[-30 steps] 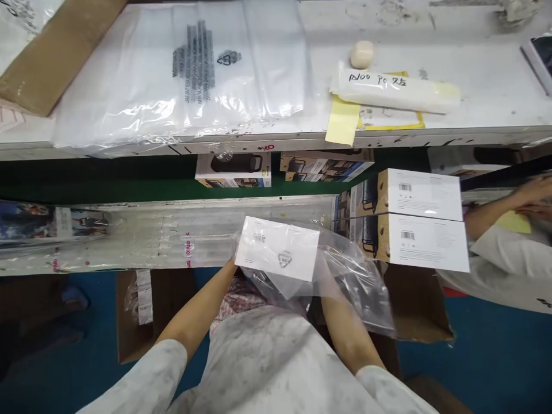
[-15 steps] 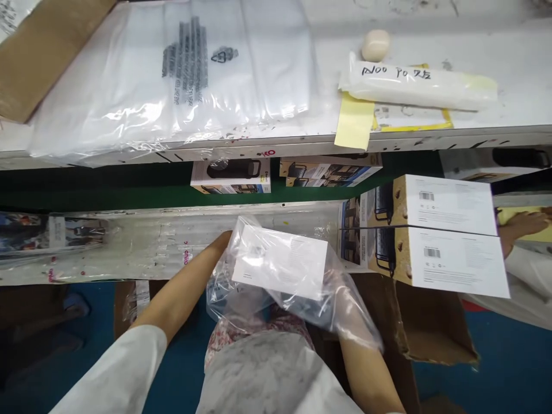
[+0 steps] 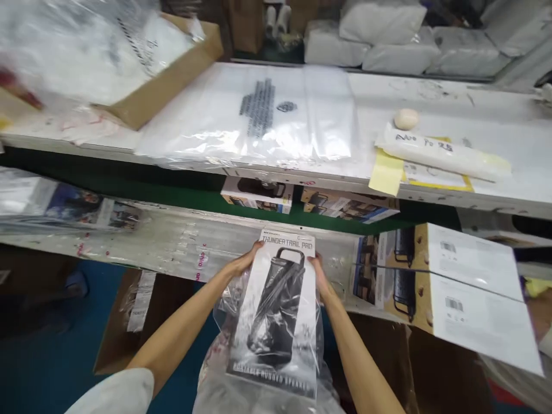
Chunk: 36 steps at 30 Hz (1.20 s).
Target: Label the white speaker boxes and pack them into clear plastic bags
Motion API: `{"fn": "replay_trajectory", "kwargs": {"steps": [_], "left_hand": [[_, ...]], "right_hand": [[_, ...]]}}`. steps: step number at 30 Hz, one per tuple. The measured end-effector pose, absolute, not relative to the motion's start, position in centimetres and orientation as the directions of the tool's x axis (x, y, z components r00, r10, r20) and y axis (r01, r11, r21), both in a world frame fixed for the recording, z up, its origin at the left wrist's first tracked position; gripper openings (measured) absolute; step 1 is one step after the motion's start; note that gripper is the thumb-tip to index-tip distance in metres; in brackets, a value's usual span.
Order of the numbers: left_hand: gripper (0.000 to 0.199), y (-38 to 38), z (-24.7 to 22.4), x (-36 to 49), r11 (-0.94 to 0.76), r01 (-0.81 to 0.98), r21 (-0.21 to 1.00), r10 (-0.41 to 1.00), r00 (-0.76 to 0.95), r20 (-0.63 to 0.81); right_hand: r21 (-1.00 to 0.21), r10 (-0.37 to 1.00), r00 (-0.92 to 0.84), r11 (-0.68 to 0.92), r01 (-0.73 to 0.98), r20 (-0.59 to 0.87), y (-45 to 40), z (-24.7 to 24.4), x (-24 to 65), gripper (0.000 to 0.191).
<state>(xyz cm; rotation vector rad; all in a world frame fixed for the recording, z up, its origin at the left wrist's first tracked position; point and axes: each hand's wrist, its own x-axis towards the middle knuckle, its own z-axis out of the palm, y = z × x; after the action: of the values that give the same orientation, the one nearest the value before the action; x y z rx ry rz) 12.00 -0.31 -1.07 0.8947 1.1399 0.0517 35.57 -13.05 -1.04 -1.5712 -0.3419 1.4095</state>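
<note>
A speaker box [image 3: 276,310] with a dark speaker printed on its white face is partly inside a clear plastic bag [image 3: 226,302], tilted in front of my body. My left hand [image 3: 246,260] grips the box's upper left edge, fingers closed. On the upper right edge my right hand [image 3: 318,273] holds the same box. The bag hangs loosely around the lower part of the box; the top with the printed title lies between my hands.
Two speaker boxes [image 3: 474,287] stand side by side at the right of the lower bench [image 3: 172,241]. Flat plastic bags [image 3: 302,115] lie on the upper shelf near a labelled white roll [image 3: 444,154]. Packaged goods [image 3: 77,204] sit at left. A person's hand [image 3: 541,313] shows at far right.
The bagged box now shows its printed speaker face instead of a white side. My hands have come into clear sight at its upper edges. The view has shifted, showing more of the upper shelf.
</note>
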Motion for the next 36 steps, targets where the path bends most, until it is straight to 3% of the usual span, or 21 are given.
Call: {"fn": "replay_trajectory", "kwargs": {"steps": [2,5,8,11,15,18,24,29,33,36], "left_hand": [[0.107,-0.4,0.7,9.1,0.564,0.233,0.792,0.647,0.471,-0.599],[0.121,-1.3,4.5,3.1,0.246,0.117,0.962,0.861,0.429,-0.273],[0.120,-2.9,7.9,-2.7,0.061,0.091,0.994,0.929,0.358,-0.090],[0.095,-3.9,9.2,-7.5,0.075,0.114,0.991,0.986,0.140,-0.090],[0.053,-3.3,8.9,-14.2,0.150,0.257,0.955,0.953,-0.294,-0.070],[0.045,-2.0,9.1,-20.4,0.201,0.357,0.912,0.882,-0.472,-0.009],[0.042,3.7,11.3,-31.0,0.133,0.429,0.893,0.821,-0.553,0.143],[0.037,9.6,12.4,-34.4,-0.061,0.450,0.891,0.870,-0.414,0.269],[0.032,10.3,11.3,-37.2,-0.147,0.389,0.909,0.895,-0.340,0.290],[0.046,9.4,10.0,-41.8,0.013,0.229,0.973,0.824,-0.554,0.119]], "right_hand": [[-0.897,0.848,0.298,-0.386,-0.217,-0.438,-12.1,0.7,33.7,0.089],[-0.989,0.975,0.196,-0.120,0.091,-0.100,-11.5,3.6,30.2,0.108],[-0.935,0.986,0.021,0.149,0.321,0.165,-10.2,5.5,26.2,0.118],[-0.802,0.932,-0.138,0.360,0.476,0.336,-7.8,6.5,21.2,0.114],[-0.713,0.864,-0.331,0.500,0.492,0.378,-3.5,7.2,13.0,0.107],[-0.700,0.826,-0.436,0.546,0.460,0.357,0.3,7.6,6.3,0.099],[-0.685,0.791,-0.447,0.597,0.418,0.417,7.3,8.6,-4.5,0.083],[-0.620,0.748,-0.302,0.661,0.422,0.591,11.1,6.5,-8.4,0.080],[-0.689,0.819,-0.269,0.572,0.445,0.506,12.3,1.0,-9.1,0.103],[-0.806,0.909,-0.159,0.416,0.420,0.385,12.7,-2.9,-8.4,0.124]]}}
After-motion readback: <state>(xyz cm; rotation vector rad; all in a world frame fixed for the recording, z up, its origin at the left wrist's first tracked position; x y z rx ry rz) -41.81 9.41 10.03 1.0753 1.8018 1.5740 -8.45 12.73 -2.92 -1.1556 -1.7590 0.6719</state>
